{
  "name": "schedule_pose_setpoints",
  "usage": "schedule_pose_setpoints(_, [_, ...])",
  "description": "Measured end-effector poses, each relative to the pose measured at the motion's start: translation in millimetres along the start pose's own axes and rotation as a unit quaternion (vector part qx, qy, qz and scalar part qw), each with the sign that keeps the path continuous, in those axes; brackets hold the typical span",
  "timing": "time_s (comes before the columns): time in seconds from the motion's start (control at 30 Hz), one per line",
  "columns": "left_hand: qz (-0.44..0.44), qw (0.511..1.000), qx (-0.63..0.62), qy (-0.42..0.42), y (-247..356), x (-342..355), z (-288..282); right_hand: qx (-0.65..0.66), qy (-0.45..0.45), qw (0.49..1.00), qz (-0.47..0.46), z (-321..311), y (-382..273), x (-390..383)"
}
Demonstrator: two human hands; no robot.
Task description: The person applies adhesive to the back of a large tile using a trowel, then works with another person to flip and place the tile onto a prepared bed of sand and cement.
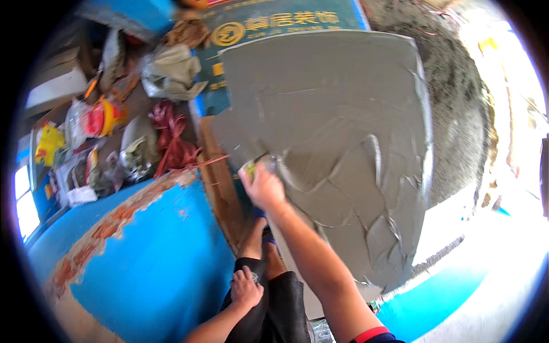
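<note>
A broad, flat panel is coated with wet grey mortar [326, 108]. Its upper part is smooth; ridges, folds and drag marks run through the middle and lower right. At the panel's left edge, my right hand [266, 186] is closed around the handle of a trowel [250, 168], which has some yellow-green on it. The blade is blurred and partly hidden against the mortar. My left hand [246, 289] lies on my knee over the dark shorts [277, 303], holding nothing, its fingers laid along the cloth.
A green printed sheet [209, 48] lies beyond the panel. To the left stands a blue wall [166, 240] with a broken brick edge [106, 228]. Plastic bags [168, 74] and dark red bags [168, 137] are piled behind it. Rough grey material [457, 114] lies to the right.
</note>
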State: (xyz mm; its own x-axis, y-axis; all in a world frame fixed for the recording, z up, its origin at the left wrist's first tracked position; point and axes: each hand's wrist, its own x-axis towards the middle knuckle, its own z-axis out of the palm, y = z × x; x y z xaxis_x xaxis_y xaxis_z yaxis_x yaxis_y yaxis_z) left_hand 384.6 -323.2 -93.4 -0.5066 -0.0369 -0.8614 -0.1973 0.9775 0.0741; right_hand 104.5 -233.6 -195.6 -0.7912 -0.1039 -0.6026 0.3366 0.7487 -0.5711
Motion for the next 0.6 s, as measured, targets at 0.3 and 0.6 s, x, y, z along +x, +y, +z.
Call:
schedule_pose_setpoints(0.3, [-0.028, 0.999, 0.012, -0.038, -17.0, -11.1, 29.4, 0.123, 0.186, 0.97, 0.094, -124.3, 146.2, -97.7])
schedule_pose_setpoints(0.6, [-0.026, 0.998, 0.036, -0.043, -18.8, -17.8, 58.6, 0.198, 0.122, 0.963, 0.136, -201.6, 235.4, -26.1])
